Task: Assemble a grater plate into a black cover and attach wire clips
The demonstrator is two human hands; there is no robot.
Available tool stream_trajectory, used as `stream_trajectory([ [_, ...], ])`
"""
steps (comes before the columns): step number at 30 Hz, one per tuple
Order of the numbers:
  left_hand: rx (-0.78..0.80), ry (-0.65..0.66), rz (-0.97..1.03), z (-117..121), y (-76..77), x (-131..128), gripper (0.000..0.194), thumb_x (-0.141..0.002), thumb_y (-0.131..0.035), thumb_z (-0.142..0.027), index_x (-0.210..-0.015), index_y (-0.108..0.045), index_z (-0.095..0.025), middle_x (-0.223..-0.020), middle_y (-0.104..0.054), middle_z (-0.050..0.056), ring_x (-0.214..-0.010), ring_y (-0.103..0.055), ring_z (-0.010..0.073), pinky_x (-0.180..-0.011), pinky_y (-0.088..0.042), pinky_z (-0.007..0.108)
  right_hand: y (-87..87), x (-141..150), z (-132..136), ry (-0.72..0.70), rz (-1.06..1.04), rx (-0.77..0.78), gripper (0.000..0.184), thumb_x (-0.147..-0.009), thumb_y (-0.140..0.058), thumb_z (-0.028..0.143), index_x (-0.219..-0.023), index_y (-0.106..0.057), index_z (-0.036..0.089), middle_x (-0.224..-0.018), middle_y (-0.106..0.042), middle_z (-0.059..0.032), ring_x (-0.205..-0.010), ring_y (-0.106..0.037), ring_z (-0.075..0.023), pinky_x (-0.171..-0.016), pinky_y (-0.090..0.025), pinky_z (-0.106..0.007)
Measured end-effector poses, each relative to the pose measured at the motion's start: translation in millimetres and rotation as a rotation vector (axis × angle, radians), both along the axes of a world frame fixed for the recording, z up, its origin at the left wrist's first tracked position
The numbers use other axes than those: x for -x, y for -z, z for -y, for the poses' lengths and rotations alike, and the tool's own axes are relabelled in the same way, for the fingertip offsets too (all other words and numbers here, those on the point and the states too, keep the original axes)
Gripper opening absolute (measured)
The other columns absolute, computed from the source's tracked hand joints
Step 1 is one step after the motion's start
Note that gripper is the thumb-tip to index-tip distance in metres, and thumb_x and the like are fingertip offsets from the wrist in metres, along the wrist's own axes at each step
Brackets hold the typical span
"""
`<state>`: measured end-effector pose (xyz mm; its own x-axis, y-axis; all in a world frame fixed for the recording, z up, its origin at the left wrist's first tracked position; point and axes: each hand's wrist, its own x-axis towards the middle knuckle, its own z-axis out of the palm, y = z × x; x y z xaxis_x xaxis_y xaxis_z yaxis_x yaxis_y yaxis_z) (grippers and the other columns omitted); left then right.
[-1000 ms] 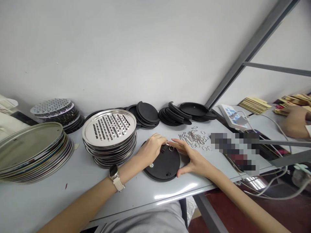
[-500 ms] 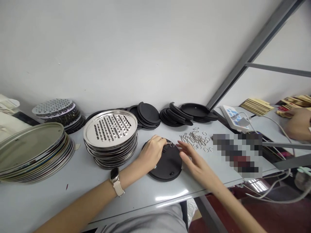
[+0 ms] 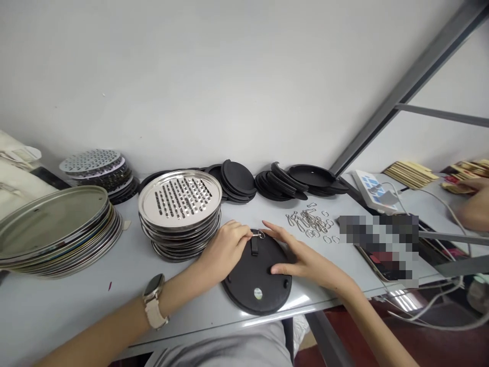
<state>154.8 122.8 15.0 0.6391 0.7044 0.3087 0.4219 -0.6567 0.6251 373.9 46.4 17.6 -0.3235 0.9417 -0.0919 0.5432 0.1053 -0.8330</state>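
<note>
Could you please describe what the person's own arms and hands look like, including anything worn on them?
Both forearms are bare, with no sleeves or gloves showing. The left hand has a wristwatch behind it, with a round metallic case and a pale beige strap. The right hand and its wrist carry nothing visible.

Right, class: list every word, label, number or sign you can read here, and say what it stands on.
None can be read.
White box with blue shapes: print too small.
Round sticker on the black disc: too small.
Watch face: turned away.
Pixelated patch: blurred out.
</note>
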Motion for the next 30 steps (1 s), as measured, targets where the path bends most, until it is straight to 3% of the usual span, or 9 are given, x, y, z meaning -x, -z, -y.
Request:
stream_trajectory([
  [3, 0.007, -0.017, 0.026, 5.3, 2.7, 3.3, 0.018, -0.084, -0.057, -0.002, -0.079, -0.066, -0.017, -0.079, -0.066, 0.001, -0.08, -0.061, 0.0162, -0.074, -0.046, 0.027, -4.1, -7.2, -8.3, -0.086, -0.023, 0.048, 0.086, -0.08, -0.07, 0.044, -0.149, -0.021, 0.032, -0.154, -0.031, -0.0062, -0.14, -0.031, -0.0246, -0.115, -0.029, -0.043],
  [6, 0.015, -0.003, 0.047, 6.2, 3.6, 2.6, 0.017, -0.084, -0.059, -0.003, -0.081, -0.068, -0.017, -0.08, -0.067, 0.001, -0.081, -0.062, 0.0159, -0.075, -0.047, 0.026, -2.6, -9.8, -14.7, -0.144, -0.007, 0.025, 0.075, -0.082, -0.067, 0.044, -0.146, -0.032, 0.029, -0.153, -0.033, -0.0053, -0.14, -0.032, -0.024, -0.117, -0.027, -0.042],
  [10, 0.023, 0.03, 0.031, 3.7, 0.5, -0.3, 0.017, -0.086, -0.057, -0.004, -0.085, -0.069, -0.017, -0.083, -0.067, 0.002, -0.081, -0.062, 0.0157, -0.075, -0.048, 0.026, 5.3, 7.2, -16.9, -0.041, 0.016, -0.111, 0.047, -0.095, -0.049, 0.043, -0.138, -0.044, 0.027, -0.142, -0.048, -0.0064, -0.131, -0.045, -0.0223, -0.112, -0.034, -0.042],
  [13, 0.021, 0.049, 0.02, 2.8, -1.1, -1.3, 0.017, -0.086, -0.057, -0.005, -0.081, -0.068, -0.016, -0.081, -0.065, 0.002, -0.082, -0.061, 0.016, -0.076, -0.047, 0.027, 9.6, 23.1, -17.9, 0.062, 0.019, -0.201, 0.039, -0.101, -0.033, 0.039, -0.135, -0.048, 0.026, -0.135, -0.054, -0.0065, -0.125, -0.049, -0.0198, -0.109, -0.036, -0.04],
  [17, 0.042, 0.047, 0.026, 3.5, 0.1, 1.1, 0.017, -0.085, -0.058, -0.004, -0.077, -0.067, -0.016, -0.081, -0.064, 0.002, -0.081, -0.061, 0.0155, -0.073, -0.047, 0.026, 7.5, 25.9, -26.9, -0.065, 0.078, -0.252, 0.038, -0.1, -0.04, 0.036, -0.136, -0.047, 0.027, -0.133, -0.057, -0.0063, -0.12, -0.054, -0.02, -0.104, -0.041, -0.036],
  [22, 0.051, 0.023, 0.069, 4.2, 5.3, 6.1, 0.016, -0.082, -0.06, -0.002, -0.078, -0.066, -0.016, -0.079, -0.064, 0.001, -0.076, -0.061, 0.0139, -0.069, -0.046, 0.024, 3.7, 20.2, -47.1, -0.223, -0.012, -0.257, 0.034, -0.098, -0.046, 0.034, -0.13, -0.055, 0.026, -0.124, -0.064, -0.0054, -0.11, -0.06, -0.0186, -0.098, -0.045, -0.032],
  [30, 0.045, 0.012, 0.143, 5.8, 15.1, 9.8, 0.012, -0.084, -0.062, -0.005, -0.087, -0.063, -0.017, -0.083, -0.065, 0.0, -0.08, -0.063, 0.0143, -0.075, -0.047, 0.024, 7.7, 23.7, -54.8, -0.196, -0.128, -0.226, 0.024, -0.095, -0.052, 0.033, -0.111, -0.066, 0.022, -0.115, -0.067, -0.0058, -0.11, -0.06, -0.0198, -0.097, -0.047, -0.034],
])
